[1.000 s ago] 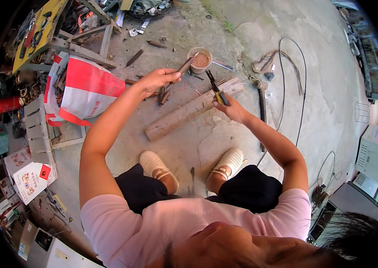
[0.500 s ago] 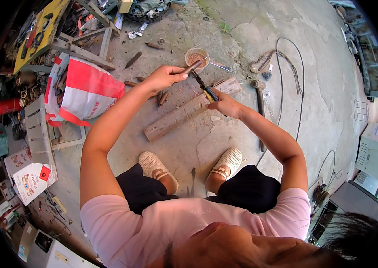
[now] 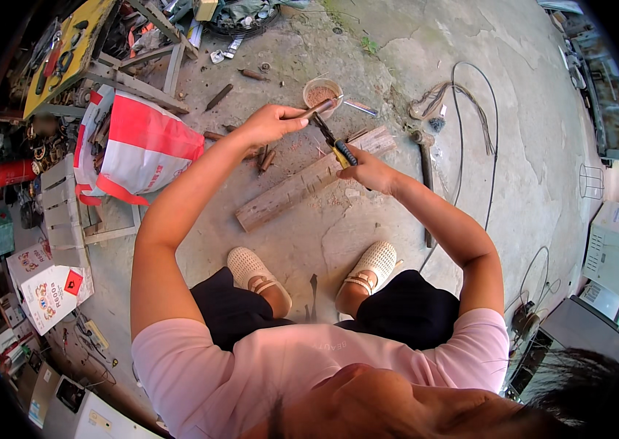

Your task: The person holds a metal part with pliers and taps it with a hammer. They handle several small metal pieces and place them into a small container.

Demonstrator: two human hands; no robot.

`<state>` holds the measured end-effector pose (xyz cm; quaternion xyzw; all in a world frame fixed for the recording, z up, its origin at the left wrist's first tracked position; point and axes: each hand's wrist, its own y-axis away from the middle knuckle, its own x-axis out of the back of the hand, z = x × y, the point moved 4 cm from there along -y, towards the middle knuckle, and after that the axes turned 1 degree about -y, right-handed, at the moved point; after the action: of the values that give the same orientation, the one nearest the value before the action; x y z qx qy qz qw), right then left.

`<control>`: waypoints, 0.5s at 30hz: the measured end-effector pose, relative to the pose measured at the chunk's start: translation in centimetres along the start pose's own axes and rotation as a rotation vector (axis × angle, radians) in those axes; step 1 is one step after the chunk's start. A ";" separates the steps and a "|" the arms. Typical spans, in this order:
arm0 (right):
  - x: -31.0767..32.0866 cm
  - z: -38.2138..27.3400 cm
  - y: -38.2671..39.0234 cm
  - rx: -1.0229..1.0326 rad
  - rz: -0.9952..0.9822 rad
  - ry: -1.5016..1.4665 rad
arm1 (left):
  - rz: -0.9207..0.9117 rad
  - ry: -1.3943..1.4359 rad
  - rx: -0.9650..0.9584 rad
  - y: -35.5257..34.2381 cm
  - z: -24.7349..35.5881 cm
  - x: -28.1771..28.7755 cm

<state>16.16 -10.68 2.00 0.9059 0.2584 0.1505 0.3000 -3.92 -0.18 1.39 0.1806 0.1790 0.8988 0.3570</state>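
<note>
The brown cylinder (image 3: 318,109) sits at upper centre of the frame, its long axis slanting from lower left up to the right, its far end overlapping the rim of the tub (image 3: 306,100). The left hand (image 3: 274,126), the nearer one, holds its lower-left end. The pliers-like tool (image 3: 337,145) lies crosswise, its dark tip meeting the cylinder from below; whether it grips cannot be told. The right hand (image 3: 369,173), below and right, is closed around the yellow-and-black handle. Below both lies the wooden block (image 3: 280,200), slanting likewise.
</note>
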 end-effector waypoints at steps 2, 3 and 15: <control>0.0 -0.2 0.2 -0.012 0.001 0.011 | -0.009 -0.019 -0.006 -0.2 -0.2 0.1; -0.1 -0.3 0.3 -0.017 0.003 0.021 | -0.014 -0.035 -0.012 -0.4 -0.5 0.2; -1.1 2.7 -0.9 0.005 0.134 0.131 | -0.030 -0.058 0.002 -1.1 -1.8 -0.4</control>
<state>16.08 -11.89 -0.77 0.9101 0.2166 0.2287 0.2693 -3.82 -0.09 -0.76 0.2041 0.1724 0.8875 0.3754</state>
